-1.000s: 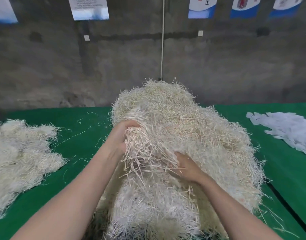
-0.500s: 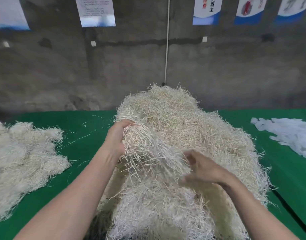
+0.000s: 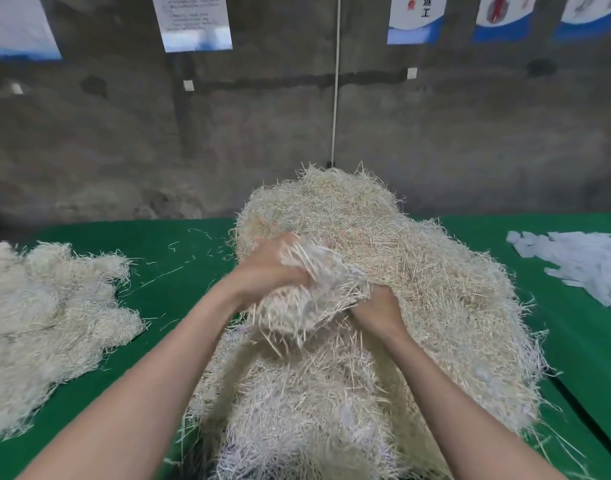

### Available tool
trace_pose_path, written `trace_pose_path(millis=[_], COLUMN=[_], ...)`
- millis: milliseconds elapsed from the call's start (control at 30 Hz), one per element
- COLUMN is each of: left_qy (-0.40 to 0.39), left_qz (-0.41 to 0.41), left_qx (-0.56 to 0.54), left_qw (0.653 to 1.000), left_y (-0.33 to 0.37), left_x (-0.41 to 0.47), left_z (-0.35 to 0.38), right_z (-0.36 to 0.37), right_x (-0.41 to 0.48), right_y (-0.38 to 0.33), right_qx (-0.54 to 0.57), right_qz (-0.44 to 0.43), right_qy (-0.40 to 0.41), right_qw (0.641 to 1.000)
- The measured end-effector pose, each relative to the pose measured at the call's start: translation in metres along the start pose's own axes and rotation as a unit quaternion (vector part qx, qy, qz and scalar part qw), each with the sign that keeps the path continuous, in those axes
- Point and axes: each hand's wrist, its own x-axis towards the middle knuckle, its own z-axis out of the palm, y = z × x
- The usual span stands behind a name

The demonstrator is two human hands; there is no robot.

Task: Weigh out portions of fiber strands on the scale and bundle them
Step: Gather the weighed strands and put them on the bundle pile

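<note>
To pull a weighable portion loose, it seemed, the left hand [image 3: 273, 270] and right hand [image 3: 380, 311] each gripped opposite sides of a clump of fiber strands [image 3: 311, 299], held between them just above the big heap [image 3: 435, 278] at the middle of the green table [image 3: 193, 261].
</note>
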Motion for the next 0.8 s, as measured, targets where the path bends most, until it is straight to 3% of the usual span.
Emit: trace_pose_path(millis=[100,200,267,300,400,467,567,667,800], left_qy=[-0.156,-0.096,-0.037,-0.016,0.017,0.046,0.074,0.118,0.164], left_qz=[-0.001,-0.034,-0.061,-0.074,-0.110,-0.120,-0.113,-0.127,-0.128], left_qx=[0.224,0.273,0.168,0.063,-0.161,-0.317,-0.555,-0.641,-0.606], left_qw=[0.962,0.957,0.983,0.995,0.981,0.940,0.821,0.747,0.768], left_y=[0.003,-0.004,-0.005,-0.007,-0.007,-0.010,-0.019,-0.026,-0.036], left_x=[0.000,0.010,0.014,0.016,0.013,0.012,0.018,0.028,0.033], left_z=[0.041,0.060,0.049,0.042,0.041,0.047,0.044,0.041,0.037], right_z=[0.000,-0.003,-0.006,-0.006,-0.004,-0.003,-0.006,-0.010,-0.022], right_x=[0.002,0.003,0.003,0.003,0.003,0.005,0.003,0.001,-0.003], right_y=[-0.009,-0.004,0.007,0.012,0.019,0.020,0.031,0.055,0.091], right_qx=[-0.061,-0.137,-0.148,-0.138,-0.089,-0.065,-0.047,-0.107,-0.172], right_qz=[-0.081,-0.129,-0.106,-0.084,-0.026,-0.050,-0.065,-0.031,-0.012], right_qy=[0.011,0.024,-0.006,-0.022,-0.064,-0.090,-0.125,-0.129,-0.125], right_qw=[0.995,0.982,0.983,0.987,0.994,0.993,0.989,0.985,0.977])
